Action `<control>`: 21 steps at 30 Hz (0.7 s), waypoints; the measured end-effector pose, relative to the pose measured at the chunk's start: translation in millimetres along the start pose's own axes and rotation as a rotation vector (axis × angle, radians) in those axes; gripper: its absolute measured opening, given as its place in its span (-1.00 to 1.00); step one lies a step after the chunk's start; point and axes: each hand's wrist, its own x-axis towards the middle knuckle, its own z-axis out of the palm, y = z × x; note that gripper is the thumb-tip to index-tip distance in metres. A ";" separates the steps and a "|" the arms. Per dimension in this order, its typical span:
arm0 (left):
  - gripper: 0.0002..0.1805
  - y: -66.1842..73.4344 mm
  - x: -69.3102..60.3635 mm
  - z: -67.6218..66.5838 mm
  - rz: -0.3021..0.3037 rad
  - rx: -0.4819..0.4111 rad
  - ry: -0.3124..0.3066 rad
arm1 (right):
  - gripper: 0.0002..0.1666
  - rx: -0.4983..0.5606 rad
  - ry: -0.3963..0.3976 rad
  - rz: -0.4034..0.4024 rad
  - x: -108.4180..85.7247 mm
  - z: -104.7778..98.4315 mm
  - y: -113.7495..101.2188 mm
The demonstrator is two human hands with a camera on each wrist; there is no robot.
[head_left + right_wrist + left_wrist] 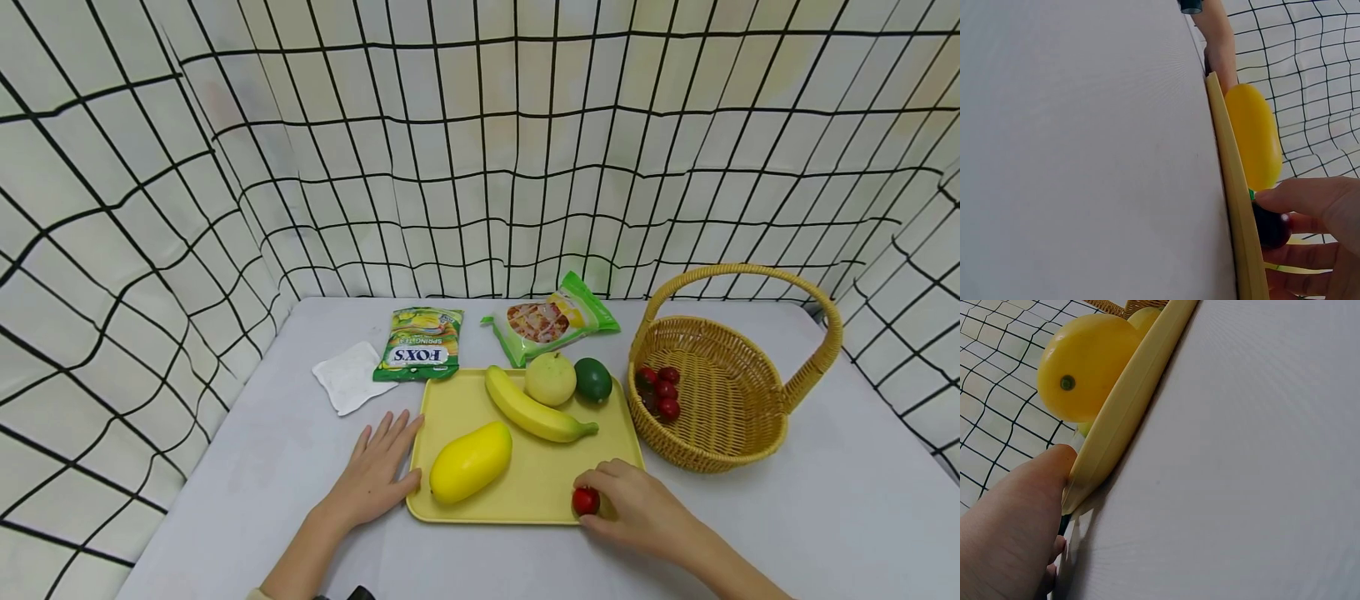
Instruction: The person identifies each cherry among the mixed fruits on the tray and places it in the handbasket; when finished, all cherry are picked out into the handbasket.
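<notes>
In the head view, a yellow tray (540, 500) lies on the white table. My right hand (637, 512) pinches a red cherry-like fruit (586, 501) at the tray's front right corner; the right wrist view shows thumb and fingers around this dark fruit (1270, 225). My left hand (375, 475) rests on the table with fingers spread, its thumb (1060, 464) touching the tray's left edge. On the tray are a yellow mango (471, 462), a banana (536, 410), a pale green round fruit (551, 379) and a dark green avocado-like fruit (593, 380).
To the right of the tray stands a wicker basket (720, 400) with a tall handle, holding several red fruits (667, 390). Behind the tray lie a green FOX'S packet (422, 343) and a green snack bag (551, 323). A white packet (351, 377) is at the left.
</notes>
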 end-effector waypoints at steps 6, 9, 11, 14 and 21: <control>-0.24 0.3 0.0 -0.4 -0.001 -0.008 -0.002 | -0.67 -0.015 0.002 0.011 0.1 -2.5 -1.7; -0.24 0.1 0.0 -0.5 -0.001 -0.006 -0.004 | -0.67 -0.017 -0.004 0.023 0.2 -4.7 -2.9; -0.24 -0.3 -0.1 -0.4 0.001 -0.007 -0.003 | -0.66 -0.021 -0.008 0.030 0.5 -6.9 -3.7; -0.24 -0.3 -0.2 -0.2 0.002 -0.006 -0.001 | -0.66 -0.033 -0.008 0.044 0.5 -10.3 -4.8; -0.24 -0.6 -0.1 1.0 0.011 -0.004 0.014 | -0.65 -0.053 0.009 0.051 -0.2 -15.7 -5.3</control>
